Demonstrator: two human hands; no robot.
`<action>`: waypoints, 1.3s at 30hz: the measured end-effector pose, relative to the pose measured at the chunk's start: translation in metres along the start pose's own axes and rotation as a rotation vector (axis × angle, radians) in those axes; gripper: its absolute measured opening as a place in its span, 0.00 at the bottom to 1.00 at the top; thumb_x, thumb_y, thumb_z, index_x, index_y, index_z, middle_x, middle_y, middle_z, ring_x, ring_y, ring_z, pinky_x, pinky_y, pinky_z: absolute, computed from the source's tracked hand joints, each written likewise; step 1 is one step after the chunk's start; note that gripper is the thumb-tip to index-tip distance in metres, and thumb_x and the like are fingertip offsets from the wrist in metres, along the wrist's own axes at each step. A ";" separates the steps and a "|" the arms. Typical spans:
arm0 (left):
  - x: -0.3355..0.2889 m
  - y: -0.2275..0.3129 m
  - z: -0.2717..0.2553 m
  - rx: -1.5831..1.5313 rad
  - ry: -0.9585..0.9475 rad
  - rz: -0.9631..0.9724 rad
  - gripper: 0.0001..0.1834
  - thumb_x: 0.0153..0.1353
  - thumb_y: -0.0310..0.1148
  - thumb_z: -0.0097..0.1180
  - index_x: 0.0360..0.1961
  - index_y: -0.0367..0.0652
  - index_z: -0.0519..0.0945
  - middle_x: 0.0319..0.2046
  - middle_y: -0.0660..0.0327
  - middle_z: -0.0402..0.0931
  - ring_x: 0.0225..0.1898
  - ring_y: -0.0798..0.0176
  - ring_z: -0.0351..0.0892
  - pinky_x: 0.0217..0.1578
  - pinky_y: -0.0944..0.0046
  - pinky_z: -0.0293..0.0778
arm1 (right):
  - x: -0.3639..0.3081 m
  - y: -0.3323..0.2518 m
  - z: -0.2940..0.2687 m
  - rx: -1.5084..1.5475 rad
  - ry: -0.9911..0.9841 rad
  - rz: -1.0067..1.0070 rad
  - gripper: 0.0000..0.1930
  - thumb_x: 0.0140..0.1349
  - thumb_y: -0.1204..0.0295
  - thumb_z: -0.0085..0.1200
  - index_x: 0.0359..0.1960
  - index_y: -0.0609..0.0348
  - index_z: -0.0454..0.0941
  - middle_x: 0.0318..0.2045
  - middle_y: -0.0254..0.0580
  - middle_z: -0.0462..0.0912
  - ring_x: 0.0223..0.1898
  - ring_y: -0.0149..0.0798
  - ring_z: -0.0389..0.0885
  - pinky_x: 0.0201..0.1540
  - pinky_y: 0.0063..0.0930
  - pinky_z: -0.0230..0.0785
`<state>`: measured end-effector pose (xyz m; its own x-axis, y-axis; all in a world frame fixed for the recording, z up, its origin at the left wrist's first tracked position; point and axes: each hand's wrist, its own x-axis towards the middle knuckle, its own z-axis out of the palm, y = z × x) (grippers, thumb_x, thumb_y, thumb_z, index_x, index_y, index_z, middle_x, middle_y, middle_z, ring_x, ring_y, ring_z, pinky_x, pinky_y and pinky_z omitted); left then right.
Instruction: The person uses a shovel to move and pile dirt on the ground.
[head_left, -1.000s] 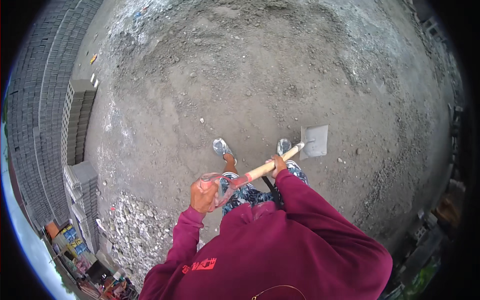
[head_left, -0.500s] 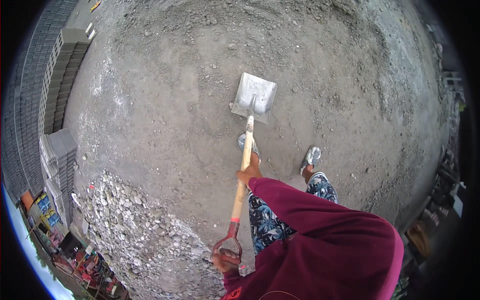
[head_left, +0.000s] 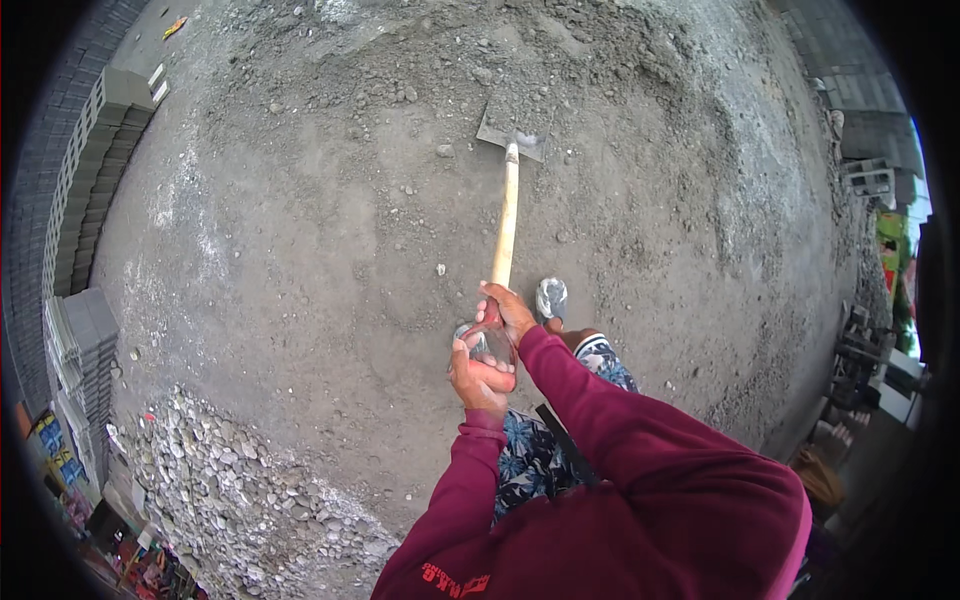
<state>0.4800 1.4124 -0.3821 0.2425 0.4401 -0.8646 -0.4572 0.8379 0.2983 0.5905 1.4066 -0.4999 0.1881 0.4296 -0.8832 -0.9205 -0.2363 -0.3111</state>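
Grey soil (head_left: 515, 103) partly hides shovel blade (head_left: 524, 142); red handle (head_left: 494, 378) overlaps left shoe (head_left: 463, 330).

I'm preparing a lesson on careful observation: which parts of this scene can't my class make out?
All in the head view:
Shovel blade: soil covers its front edge.
Left shoe: partly hidden by the left hand and the red handle.
Right hand: its palm is turned away, against the shovel.
Wall of blocks, far left: cut off by the dark rim.
Coloured clutter, lower left: too small and blurred.
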 end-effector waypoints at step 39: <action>0.197 0.087 0.098 0.416 1.045 0.307 0.27 0.59 0.54 0.43 0.18 0.37 0.68 0.08 0.62 0.60 0.07 0.62 0.59 0.10 0.62 0.58 | 0.404 -0.307 0.024 -0.201 0.428 0.055 0.11 0.49 0.74 0.59 0.34 0.62 0.74 0.24 0.43 0.76 0.21 0.40 0.76 0.21 0.38 0.71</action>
<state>0.5716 1.6040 -0.4870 -0.7409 0.3249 -0.5877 -0.0115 0.8689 0.4948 0.9403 1.6739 -0.7528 0.3036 0.0243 -0.9525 -0.8565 -0.4309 -0.2840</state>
